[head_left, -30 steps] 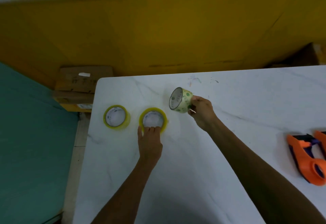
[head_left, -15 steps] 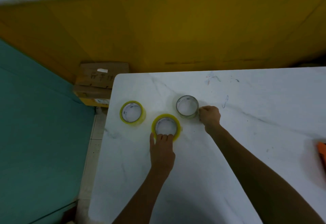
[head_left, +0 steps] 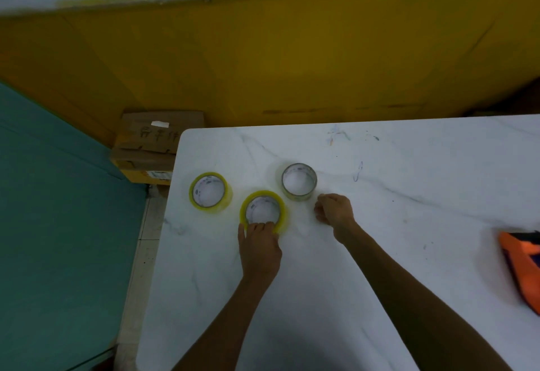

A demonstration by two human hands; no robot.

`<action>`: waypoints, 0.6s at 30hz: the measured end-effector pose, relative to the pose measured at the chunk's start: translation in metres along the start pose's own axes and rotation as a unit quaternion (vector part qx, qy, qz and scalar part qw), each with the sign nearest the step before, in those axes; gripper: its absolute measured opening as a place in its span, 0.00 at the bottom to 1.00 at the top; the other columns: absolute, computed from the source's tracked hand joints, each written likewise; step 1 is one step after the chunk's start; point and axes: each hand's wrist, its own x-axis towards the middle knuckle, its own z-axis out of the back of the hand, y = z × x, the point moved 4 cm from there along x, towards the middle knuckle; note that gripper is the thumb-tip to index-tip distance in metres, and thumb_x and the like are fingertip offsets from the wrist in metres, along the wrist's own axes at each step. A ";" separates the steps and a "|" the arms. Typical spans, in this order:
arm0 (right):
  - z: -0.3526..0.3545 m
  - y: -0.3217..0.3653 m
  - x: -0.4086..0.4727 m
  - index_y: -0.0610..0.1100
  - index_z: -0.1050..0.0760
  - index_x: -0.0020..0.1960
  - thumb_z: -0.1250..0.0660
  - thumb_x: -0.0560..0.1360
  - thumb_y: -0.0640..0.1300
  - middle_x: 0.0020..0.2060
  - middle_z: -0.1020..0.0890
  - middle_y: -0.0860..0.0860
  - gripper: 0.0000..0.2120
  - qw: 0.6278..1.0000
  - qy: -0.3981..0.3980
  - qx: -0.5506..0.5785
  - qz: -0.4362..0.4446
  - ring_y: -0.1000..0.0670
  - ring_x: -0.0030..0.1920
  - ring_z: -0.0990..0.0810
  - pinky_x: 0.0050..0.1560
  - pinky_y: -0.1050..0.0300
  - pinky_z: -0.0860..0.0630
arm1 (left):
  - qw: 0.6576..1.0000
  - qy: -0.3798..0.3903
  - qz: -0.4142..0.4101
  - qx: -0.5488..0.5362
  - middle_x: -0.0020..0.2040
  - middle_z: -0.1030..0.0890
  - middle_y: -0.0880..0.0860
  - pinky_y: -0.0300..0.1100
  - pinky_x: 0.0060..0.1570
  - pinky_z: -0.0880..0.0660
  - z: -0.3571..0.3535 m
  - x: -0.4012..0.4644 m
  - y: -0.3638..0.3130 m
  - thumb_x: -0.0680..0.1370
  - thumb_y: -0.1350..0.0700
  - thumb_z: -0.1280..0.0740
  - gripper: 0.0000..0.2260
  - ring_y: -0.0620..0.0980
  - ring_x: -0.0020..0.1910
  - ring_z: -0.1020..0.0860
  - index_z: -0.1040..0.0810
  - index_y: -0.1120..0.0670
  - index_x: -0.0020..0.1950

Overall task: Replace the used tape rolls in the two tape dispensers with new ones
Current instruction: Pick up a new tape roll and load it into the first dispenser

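Both forearms come up from the bottom of the frame over the white marbled table [head_left: 380,224]. The left hand [head_left: 258,243] is just left of centre, palm down, fingers curled over the near rim of a yellow tape roll [head_left: 263,210] that lies flat on the table; thumb out to the left, fingertips hooked on the edge and into the core. That is a grip on the roll, though a light one.

Over to the right hand [head_left: 334,210], near the centre of the frame: fingers folded into a loose fist, knuckles down near the tabletop, holding nothing that can be seen. It sits just beside the nearly spent tape roll [head_left: 299,185], a thin clear-grey ring standing flat, with a small gap between hand and ring.

Further left, a second yellow tape roll [head_left: 211,191] lies flat near the table's left edge, apart from both hands and just beside the gripped one.

At the right edge of the frame, an orange tape dispenser [head_left: 523,265] rests on the table, cut off by the frame, well apart from the rolls.

Beyond the table's far left corner, cardboard boxes [head_left: 157,137] sit stacked on the floor against a yellow wall [head_left: 292,58].
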 end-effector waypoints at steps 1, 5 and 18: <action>-0.002 0.000 -0.007 0.40 0.23 0.39 0.37 0.78 0.42 0.36 0.20 0.42 0.11 1.000 0.019 0.016 -0.006 0.46 0.34 0.22 0.42 0.51 0.20 | 0.998 -0.012 0.016 -0.052 0.47 0.18 0.57 0.54 0.63 0.32 0.005 0.003 0.000 0.77 0.58 0.36 0.08 0.59 0.52 0.22 0.21 0.57 0.54; -0.019 -0.002 -0.044 0.41 0.22 0.47 0.35 0.77 0.48 0.43 0.18 0.43 0.10 0.990 0.143 0.016 0.000 0.46 0.42 0.19 0.46 0.51 0.19 | 0.891 -0.032 0.166 -0.422 0.36 0.19 0.52 0.39 0.35 0.29 0.037 0.011 0.006 0.77 0.60 0.34 0.06 0.51 0.39 0.24 0.19 0.54 0.42; -0.037 0.060 -0.106 0.31 0.23 0.50 0.34 0.77 0.47 0.44 0.20 0.41 0.17 0.956 0.237 -0.015 0.169 0.46 0.47 0.19 0.54 0.46 0.19 | 0.801 0.030 0.117 -0.587 0.41 0.15 0.44 0.41 0.44 0.24 0.074 0.000 -0.013 0.77 0.59 0.33 0.10 0.45 0.43 0.20 0.16 0.46 0.42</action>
